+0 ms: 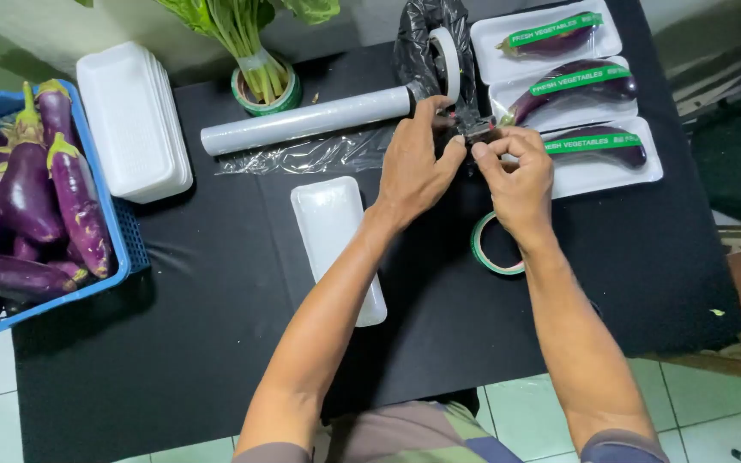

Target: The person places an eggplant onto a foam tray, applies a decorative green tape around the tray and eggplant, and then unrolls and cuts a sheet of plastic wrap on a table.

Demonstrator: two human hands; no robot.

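Observation:
My left hand (413,163) and my right hand (516,176) meet at a small tape dispenser (478,130) with a white tape roll (449,60) wrapped in black plastic. Both pinch at the dispenser's cutter. Three white foam trays with wrapped eggplants (589,141) and green bands lie just right of the hands. A green tape roll (490,249) lies under my right wrist. An empty white foam tray (332,231) sits left of my left forearm. A roll of cling film (306,120) lies behind it, with a loose sheet pulled out.
A blue basket (126,249) of purple eggplants stands at the left edge of the black table. A stack of white foam trays (135,120) sits beside it. Leafy greens in a green tape ring (259,81) stand at the back.

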